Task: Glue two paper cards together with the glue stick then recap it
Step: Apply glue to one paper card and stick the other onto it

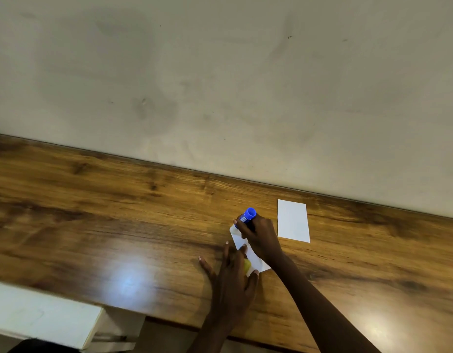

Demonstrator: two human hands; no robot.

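Observation:
A white paper card (256,258) lies on the wooden table (118,225), partly covered by both hands. My right hand (261,238) grips a blue glue stick (247,217), held tilted with its lower end down on the card's far end and its blue base up. My left hand (233,278) lies flat on the card's near end with fingers spread. A small yellow thing (247,264), maybe the cap, shows between the fingers of my left hand. A second white card (293,220) lies flat to the right, apart from both hands.
The table's far edge meets a plain pale wall (220,85). A white piece of furniture (42,317) stands below the table's near edge at the lower left. Bright light reflections show on the tabletop.

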